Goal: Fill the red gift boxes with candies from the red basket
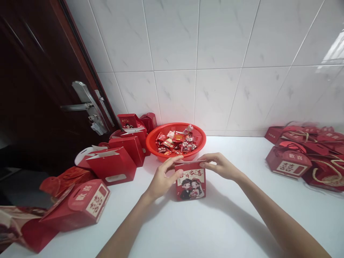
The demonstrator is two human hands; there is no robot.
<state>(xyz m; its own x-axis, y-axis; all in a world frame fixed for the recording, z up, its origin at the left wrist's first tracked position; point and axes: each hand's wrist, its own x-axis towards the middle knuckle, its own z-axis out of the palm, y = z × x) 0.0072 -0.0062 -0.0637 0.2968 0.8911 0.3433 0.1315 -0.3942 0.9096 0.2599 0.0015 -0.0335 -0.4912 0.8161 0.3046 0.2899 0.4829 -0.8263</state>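
A red paper candy box [191, 186] with a cartoon bride and groom on its front stands upright on the white table. At its upper left edge my left hand [165, 179] is closed, thumb on the front and fingers behind the rim. My right hand [219, 165] pinches the upper right corner between thumb and fingers. The inside of the box is hidden from me. Just behind it, a red plastic basket [202, 140] holds several wrapped candies [178, 138].
Red gift boxes and bags [113, 166] line the left side of the white table [215, 229]. More red boxes [288, 163], some with rope handles, are grouped at the right. A tiled wall [174, 89] rises behind, and a dark door [40, 71] stands at the left.
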